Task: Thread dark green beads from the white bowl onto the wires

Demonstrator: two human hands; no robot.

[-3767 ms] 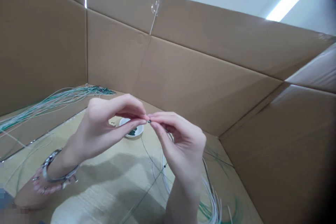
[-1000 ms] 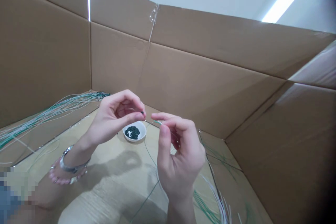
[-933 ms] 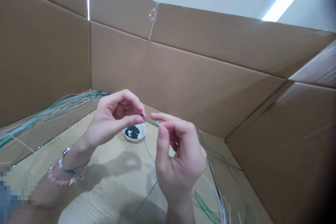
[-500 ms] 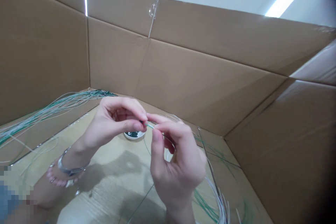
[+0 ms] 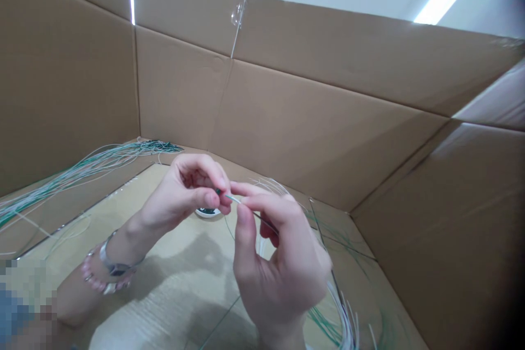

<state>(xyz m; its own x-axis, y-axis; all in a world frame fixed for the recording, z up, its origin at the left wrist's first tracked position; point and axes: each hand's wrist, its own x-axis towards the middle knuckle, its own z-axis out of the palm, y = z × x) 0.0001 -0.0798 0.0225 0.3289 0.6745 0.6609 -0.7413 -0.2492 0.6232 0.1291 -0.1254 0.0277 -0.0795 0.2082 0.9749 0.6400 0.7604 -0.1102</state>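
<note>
L hand (image 5: pixel 174 188) at 8 o'clock in view, grip narrow, thumb + index pinching a tiny dk green piece (image 5: pixel 219 191). R hand (image 5: pixel 281 251) btwn 5 & 6 o'clock, grip narrow on a thin wire (image 5: pixel 233 198), its pale green end up at the L fingertips; can't tell if it's in the piece. White bowl (image 5: pixel 209 216) w/ dk green bits, partly hidden below L fingertips, on the tabletop (image 5: pixel 137 194). Wire bundle (image 5: pixel 94 161) at 9 o'clock; loose green/white wires (image 5: pixel 344 322) approx 5 o'clock. Bracelets (image 5: pixel 109 257) on L wrist.
</note>
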